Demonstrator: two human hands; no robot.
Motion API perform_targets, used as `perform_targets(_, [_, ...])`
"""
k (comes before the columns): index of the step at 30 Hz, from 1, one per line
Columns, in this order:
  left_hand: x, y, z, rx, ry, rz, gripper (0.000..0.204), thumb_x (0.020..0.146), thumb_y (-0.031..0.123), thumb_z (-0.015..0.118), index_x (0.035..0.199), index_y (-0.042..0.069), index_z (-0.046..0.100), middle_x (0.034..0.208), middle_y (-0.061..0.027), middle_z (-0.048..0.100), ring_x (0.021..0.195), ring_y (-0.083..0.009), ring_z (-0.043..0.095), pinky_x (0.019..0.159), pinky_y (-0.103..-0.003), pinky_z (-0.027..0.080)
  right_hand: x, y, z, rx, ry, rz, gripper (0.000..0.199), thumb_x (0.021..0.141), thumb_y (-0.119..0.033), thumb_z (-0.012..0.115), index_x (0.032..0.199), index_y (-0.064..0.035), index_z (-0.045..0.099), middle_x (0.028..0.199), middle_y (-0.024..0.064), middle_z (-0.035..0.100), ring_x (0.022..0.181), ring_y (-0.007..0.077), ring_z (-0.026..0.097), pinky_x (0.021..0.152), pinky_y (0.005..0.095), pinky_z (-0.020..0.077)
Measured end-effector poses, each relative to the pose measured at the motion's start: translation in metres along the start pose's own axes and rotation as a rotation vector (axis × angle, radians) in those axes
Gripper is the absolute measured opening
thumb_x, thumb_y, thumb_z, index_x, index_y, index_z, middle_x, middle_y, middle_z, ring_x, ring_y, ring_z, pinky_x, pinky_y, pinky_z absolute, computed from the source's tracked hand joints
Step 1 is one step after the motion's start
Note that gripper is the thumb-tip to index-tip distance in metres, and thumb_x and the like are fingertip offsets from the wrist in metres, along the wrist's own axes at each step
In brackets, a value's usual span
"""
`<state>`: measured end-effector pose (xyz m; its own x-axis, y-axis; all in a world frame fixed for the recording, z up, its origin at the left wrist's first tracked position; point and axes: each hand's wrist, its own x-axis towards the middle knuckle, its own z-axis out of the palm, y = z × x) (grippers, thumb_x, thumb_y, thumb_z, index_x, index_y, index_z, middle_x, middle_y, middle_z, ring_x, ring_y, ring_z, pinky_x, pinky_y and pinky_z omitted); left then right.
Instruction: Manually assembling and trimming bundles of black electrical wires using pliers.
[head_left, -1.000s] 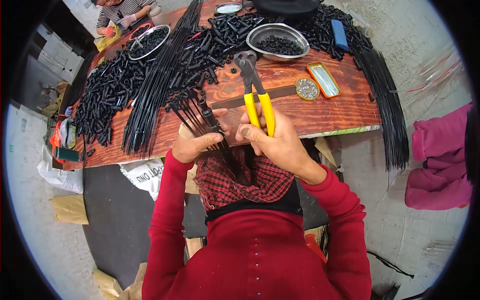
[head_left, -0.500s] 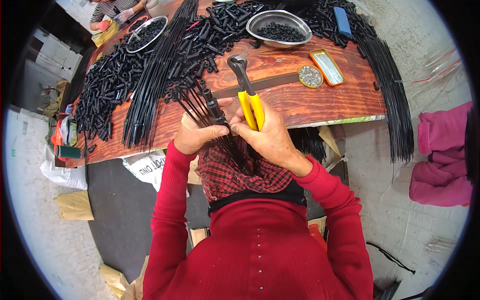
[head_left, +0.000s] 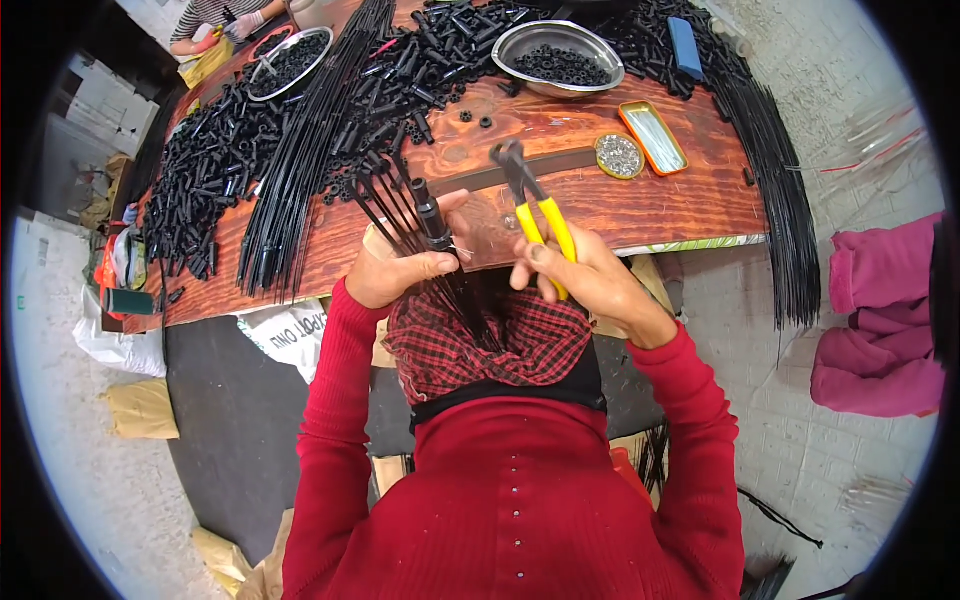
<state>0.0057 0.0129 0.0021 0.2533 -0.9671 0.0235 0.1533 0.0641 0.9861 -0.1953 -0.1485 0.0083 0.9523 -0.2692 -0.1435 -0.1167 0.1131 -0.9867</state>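
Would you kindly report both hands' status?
Left hand gripping thin black rods. Right hand holding yellow-handled pliers, apart from rods. Loose black parts piled beyond on tabletop.

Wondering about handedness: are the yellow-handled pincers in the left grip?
No, the right grip holds the pincers; the left grip has black rods.

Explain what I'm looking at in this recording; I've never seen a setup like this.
There's no robot: someone works bare-handed, filmed from above by the left of two fisheye cameras worn on the head, which bends straight edges. The left hand grips thin black rods and a thicker black tube; the right hand holds yellow-handled pliers. On the wooden table lie heaped black parts, a metal bowl of small black pieces, a round dish and an orange-rimmed tray.
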Motion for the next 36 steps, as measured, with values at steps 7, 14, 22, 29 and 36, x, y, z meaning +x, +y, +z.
perform_targets(7, [0.0, 0.007, 0.002, 0.071, -0.019, -0.023, 0.058, 0.076, 0.005, 0.072, 0.129, -0.003, 0.051, 0.096, -0.0083, 0.067, 0.09, -0.0167, 0.066, 0.083, -0.029, 0.05, -0.022, 0.001, -0.011, -0.263, -0.113, 0.008, 0.03, 0.098, -0.014, 0.049, 0.123, 0.0019, 0.05, 0.093, 0.0065, 0.065, 0.067, 0.0085, 0.055, 0.062, 0.0234, 0.0475])
perform_targets(14, [-0.003, 0.011, 0.004, 0.152, -0.001, -0.004, 0.039, 0.075, 0.011, 0.075, 0.111, -0.001, 0.066, 0.095, -0.0048, 0.065, 0.09, -0.0148, 0.06, 0.084, -0.029, 0.046, -0.023, -0.014, -0.018, -0.486, -0.193, -0.087, 0.043, 0.084, 0.001, 0.055, 0.126, -0.0036, 0.051, 0.092, 0.0118, 0.067, 0.076, 0.0221, 0.064, 0.069, 0.0326, 0.0513])
perform_targets(22, [-0.001, 0.012, 0.009, 0.244, -0.043, 0.05, 0.033, 0.078, 0.005, 0.075, 0.11, -0.001, 0.066, 0.094, -0.0018, 0.065, 0.086, -0.0092, 0.059, 0.079, -0.026, 0.049, -0.021, -0.035, -0.026, -0.988, -0.114, -0.351, 0.043, 0.081, 0.001, 0.054, 0.123, -0.0053, 0.055, 0.098, 0.0207, 0.065, 0.088, 0.0371, 0.064, 0.072, 0.0442, 0.0502])
perform_targets(29, [0.001, 0.012, 0.01, 0.239, -0.043, 0.045, 0.032, 0.079, 0.005, 0.075, 0.109, -0.001, 0.066, 0.094, -0.0023, 0.065, 0.085, -0.0094, 0.059, 0.08, -0.026, 0.049, -0.022, -0.029, -0.027, -1.09, -0.054, -0.447, 0.046, 0.078, 0.002, 0.053, 0.123, -0.0055, 0.055, 0.097, 0.0197, 0.066, 0.088, 0.0369, 0.064, 0.071, 0.0457, 0.0504])
perform_targets(36, [0.0, 0.009, 0.006, 0.219, -0.058, 0.04, 0.033, 0.078, 0.005, 0.075, 0.109, -0.001, 0.066, 0.093, -0.0028, 0.066, 0.086, -0.0101, 0.06, 0.081, -0.026, 0.049, -0.025, -0.042, -0.023, -1.236, -0.061, -0.45, 0.052, 0.076, 0.004, 0.056, 0.127, -0.0087, 0.054, 0.103, 0.0158, 0.064, 0.093, 0.0356, 0.063, 0.075, 0.0436, 0.05])
